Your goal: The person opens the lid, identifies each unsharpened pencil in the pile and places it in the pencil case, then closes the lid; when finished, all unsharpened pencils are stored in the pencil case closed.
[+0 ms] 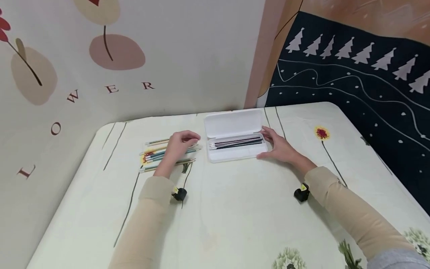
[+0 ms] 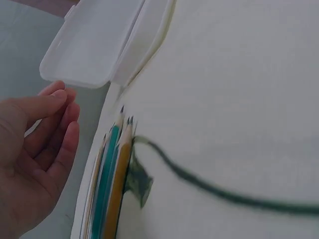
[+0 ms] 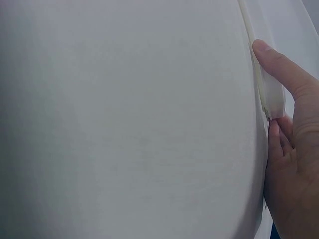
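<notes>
A white plastic pencil case lies open on the table, its lid tipped back toward the wall. Several dark pencils lie side by side inside it. My right hand grips the case's right end, thumb at the front corner and fingers at the back. Left of the case, several loose pencils in gold and teal lie roughly parallel on the cloth. Above them hovers my left hand, its thumb and fingertips close together and no pencil showing between them. The left wrist view shows sharpened tips on a teal pencil and a yellow pencil.
A pale cloth with printed flowers covers the table. Behind the table stands a white patterned wall hanging, with a dark tree-print cloth to the right. A small black camera sits on each wrist.
</notes>
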`<state>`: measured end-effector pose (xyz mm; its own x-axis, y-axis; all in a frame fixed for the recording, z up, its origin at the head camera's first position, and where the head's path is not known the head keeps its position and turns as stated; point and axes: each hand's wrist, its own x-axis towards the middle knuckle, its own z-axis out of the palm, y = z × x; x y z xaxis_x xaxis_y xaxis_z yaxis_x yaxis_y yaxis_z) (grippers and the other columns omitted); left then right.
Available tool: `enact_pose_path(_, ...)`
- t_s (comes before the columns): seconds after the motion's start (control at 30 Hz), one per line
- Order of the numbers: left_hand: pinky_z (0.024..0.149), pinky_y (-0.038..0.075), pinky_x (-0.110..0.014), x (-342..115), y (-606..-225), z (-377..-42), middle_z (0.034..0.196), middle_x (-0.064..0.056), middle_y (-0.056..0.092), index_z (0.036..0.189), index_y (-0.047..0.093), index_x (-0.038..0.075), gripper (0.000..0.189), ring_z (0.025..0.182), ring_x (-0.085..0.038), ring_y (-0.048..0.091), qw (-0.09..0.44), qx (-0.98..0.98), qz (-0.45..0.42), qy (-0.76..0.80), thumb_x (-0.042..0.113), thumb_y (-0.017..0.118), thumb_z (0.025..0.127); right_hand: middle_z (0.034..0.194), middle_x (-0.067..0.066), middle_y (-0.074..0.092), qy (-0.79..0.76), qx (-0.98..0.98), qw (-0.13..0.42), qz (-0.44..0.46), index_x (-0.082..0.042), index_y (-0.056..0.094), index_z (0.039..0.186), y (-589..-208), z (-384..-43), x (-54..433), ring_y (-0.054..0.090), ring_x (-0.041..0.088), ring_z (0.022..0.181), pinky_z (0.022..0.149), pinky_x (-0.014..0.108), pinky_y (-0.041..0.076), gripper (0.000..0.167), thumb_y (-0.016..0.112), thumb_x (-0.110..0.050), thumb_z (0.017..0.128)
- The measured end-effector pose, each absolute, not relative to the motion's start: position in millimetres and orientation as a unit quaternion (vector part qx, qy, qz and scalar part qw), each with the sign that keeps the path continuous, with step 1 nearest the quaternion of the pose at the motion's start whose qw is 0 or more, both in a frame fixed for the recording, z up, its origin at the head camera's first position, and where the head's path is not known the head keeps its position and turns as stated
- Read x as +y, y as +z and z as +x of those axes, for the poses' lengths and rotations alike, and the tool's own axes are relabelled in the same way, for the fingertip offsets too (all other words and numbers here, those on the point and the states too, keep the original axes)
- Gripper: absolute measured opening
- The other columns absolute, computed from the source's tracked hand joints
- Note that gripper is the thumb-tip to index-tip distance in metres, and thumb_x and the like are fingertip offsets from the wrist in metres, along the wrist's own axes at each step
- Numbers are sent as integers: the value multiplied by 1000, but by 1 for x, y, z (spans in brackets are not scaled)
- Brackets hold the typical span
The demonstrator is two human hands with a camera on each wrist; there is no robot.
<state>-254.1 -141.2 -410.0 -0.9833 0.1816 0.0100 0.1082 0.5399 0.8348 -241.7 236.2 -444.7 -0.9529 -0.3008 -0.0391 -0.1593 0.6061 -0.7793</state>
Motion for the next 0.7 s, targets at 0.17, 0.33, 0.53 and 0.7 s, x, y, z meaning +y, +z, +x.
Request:
enact_pose_path(0.17,98,48,-37,-175,-404,-254,121,-10,70,117,71,10,24,109,-22,63,40,876,62,476,25,63,99,158,14,38,-425,892,84,-128,-8,14,159,-444,-242,237,37,31,147,123,46,25,117,91,-26,73)
enact_pose_path(0.33,96,47,-29,-211,-402,-249,125,-11,67,122,68,10,31,106,-9,61,32,886,35,462,32,60,100,158,14,38,-423,893,86,-125,-9,14,159,-444,-243,237,37,31,147,124,45,25,118,91,-27,72)
enact_pose_path(0.53,92,50,-28,-247,-403,-239,126,-8,65,125,66,11,38,106,-10,60,27,893,-5,450,39,56,101,159,15,37,-428,891,87,-126,-9,13,159,-443,-242,237,37,32,148,124,44,25,117,90,-26,73)
enact_pose_path(0.7,91,46,-25,-270,-414,-235,120,0,64,127,65,12,40,106,-8,57,25,891,-48,451,41,56,101,159,15,37,-434,887,87,-127,-9,14,159,-442,-241,236,37,32,147,124,44,25,116,90,-24,73)
